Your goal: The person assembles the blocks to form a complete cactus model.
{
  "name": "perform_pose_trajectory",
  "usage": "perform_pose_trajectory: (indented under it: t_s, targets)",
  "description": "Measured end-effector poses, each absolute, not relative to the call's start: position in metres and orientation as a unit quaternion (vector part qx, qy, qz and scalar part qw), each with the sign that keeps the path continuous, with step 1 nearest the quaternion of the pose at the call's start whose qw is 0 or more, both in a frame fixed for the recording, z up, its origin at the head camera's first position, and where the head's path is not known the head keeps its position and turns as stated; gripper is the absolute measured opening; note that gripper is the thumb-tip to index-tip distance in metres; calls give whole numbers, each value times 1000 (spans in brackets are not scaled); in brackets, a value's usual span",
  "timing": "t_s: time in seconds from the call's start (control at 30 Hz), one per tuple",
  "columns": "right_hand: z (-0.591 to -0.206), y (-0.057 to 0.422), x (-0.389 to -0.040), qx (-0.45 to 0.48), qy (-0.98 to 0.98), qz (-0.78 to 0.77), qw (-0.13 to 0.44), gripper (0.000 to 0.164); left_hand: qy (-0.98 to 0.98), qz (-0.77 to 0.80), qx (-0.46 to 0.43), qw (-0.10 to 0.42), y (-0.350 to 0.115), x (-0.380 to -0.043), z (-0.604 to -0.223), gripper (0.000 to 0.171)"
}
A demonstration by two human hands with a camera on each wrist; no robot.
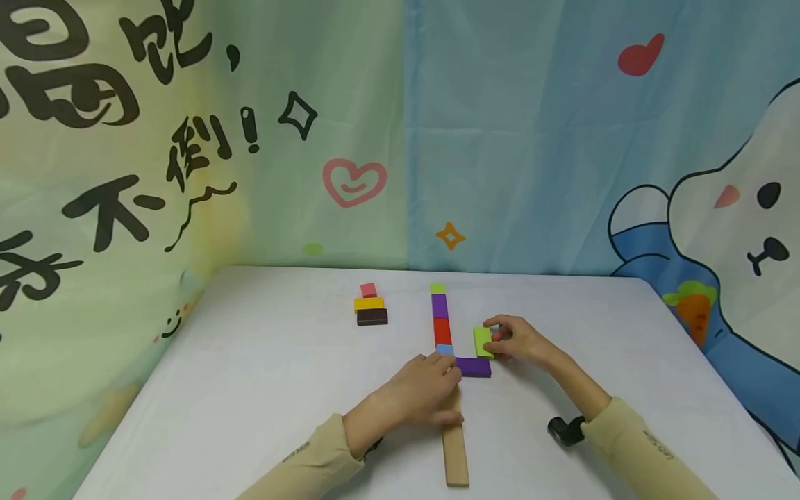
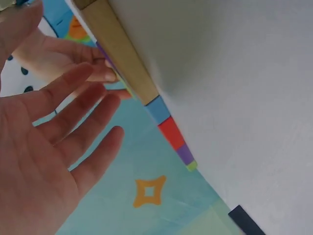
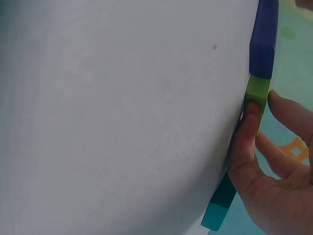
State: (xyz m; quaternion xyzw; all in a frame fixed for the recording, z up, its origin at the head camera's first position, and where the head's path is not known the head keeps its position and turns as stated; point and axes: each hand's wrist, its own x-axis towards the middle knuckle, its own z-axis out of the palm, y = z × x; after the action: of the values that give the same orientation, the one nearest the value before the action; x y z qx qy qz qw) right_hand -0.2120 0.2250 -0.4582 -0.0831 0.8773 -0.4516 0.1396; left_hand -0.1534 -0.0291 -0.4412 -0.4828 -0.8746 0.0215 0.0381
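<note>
My right hand (image 1: 515, 340) pinches a lime green block (image 1: 482, 342) between thumb and fingers, at the far right end of a purple block (image 1: 473, 367). In the right wrist view the green block (image 3: 257, 88) meets the end of the purple block (image 3: 263, 44). My left hand (image 1: 415, 389) is over the plain wooden blocks (image 1: 455, 455), its fingers straight and spread in the left wrist view; contact cannot be told. Beyond it a line runs away from me: a blue block (image 1: 444, 349), a red block (image 1: 442, 331), a purple block (image 1: 439, 305) and a small green block (image 1: 437, 288).
Left of the line lie a dark block (image 1: 372, 317), a yellow block (image 1: 369, 303) and a pinkish-red block (image 1: 369, 290). A teal block (image 3: 219, 203) lies by the right hand in its wrist view. A printed curtain (image 1: 500, 173) hangs behind the white table (image 1: 250, 389).
</note>
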Motion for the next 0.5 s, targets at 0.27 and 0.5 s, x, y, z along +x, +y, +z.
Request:
perform_pose_trajectory:
  t_s: [0.27,0.5]
  targets:
    - [-458,227,-210,-82,878,-452,134,46,-875,11,-484,7,-28,-154,-448,72]
    - [-460,228,-210,-84,879,-452,128,45,-879,4,-476,-36,-28,-155,-453,77]
